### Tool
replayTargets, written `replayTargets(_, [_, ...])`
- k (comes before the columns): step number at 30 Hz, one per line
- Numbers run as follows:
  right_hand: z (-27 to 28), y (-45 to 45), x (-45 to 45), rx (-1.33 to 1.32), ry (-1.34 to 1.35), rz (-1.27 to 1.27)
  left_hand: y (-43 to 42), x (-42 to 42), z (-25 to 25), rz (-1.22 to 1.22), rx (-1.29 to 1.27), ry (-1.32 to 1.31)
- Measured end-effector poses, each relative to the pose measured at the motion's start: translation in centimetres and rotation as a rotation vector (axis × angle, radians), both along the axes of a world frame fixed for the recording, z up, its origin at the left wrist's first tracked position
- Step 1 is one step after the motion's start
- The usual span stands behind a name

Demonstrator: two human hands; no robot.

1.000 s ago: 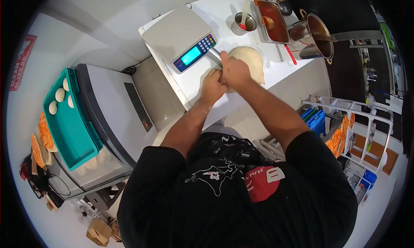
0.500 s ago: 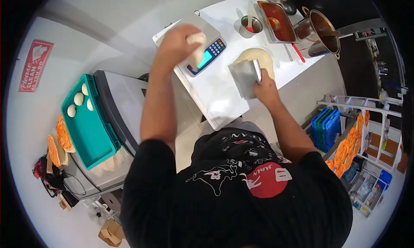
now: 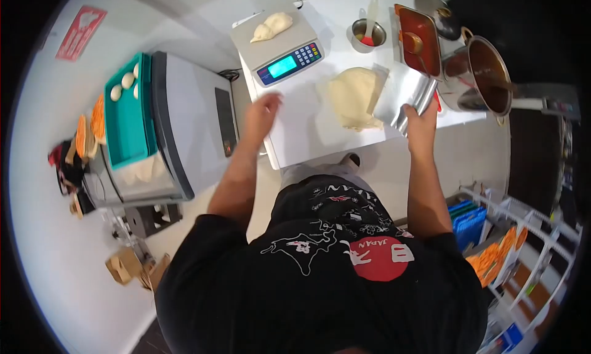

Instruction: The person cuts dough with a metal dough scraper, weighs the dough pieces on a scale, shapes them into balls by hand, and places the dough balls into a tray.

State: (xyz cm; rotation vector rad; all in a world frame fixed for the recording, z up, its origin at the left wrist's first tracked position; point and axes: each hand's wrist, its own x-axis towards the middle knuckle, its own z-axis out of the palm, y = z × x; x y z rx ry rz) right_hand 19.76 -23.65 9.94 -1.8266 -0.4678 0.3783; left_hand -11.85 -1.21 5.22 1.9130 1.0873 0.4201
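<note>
A pale piece of dough [image 3: 271, 27] lies on the steel plate of the digital scale [image 3: 280, 49], whose screen is lit. My left hand [image 3: 262, 115] is just below the scale, at the table's left edge, with its fingers curled in and nothing visible in them. My right hand [image 3: 421, 125] grips a wide metal bench scraper [image 3: 400, 95] by its rolled handle, the blade tilted toward the left. Beside the blade, a larger slab of dough [image 3: 355, 98] rests on the white table [image 3: 301, 123].
At the table's back are a metal cup [image 3: 359, 40] holding a red-tipped brush, a rectangular pan of red sauce [image 3: 411, 23] with a ladle, and a large pot [image 3: 474, 77]. A teal tray [image 3: 127, 134] of several dough balls stands left on a grey appliance [image 3: 194, 117].
The small dough piece has left my left hand and now lies on the scale; that hand has drawn back toward me. My right hand has lifted the scraper off the slab, to the right.
</note>
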Motion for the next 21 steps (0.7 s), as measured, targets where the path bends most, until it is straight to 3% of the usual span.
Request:
replayTargets(2, [0.2,-0.7,1.2,-0.033,0.051,0.109,-6.2,-0.6,-3.4,-0.069,-0.2,-0.063])
replayTargets(4, [0.7,-1.5,1.9,-0.115,0.14,0.246,-10.7,0.2,-5.5,-0.107,-0.239,-0.066])
replayTargets(9, [1.6,-0.3,1.0,-0.192,0.008,0.469,-13.0,2.7,-2.8,0.014,-0.19,-0.139])
replayTargets(13, [2.6,2.9,-1.4,-0.131,-0.037,0.576,-7.5,2.2,-3.1,0.141,-0.017,-0.14])
replayTargets(15, [4.5,5.3,-3.1,-0.233,-0.187,0.647,-3.8,1.8,-2.3,0.328,0.145,-0.144])
replayTargets(18, [6.3,8.9,-4.0,-0.319,-0.303,0.708,1.0,1.7,1.3,0.397,0.198,-0.164])
replayTargets(21, [6.7,10.6,-4.9,-0.426,-0.345,0.734,5.1,1.7,0.8,0.335,0.063,-0.277])
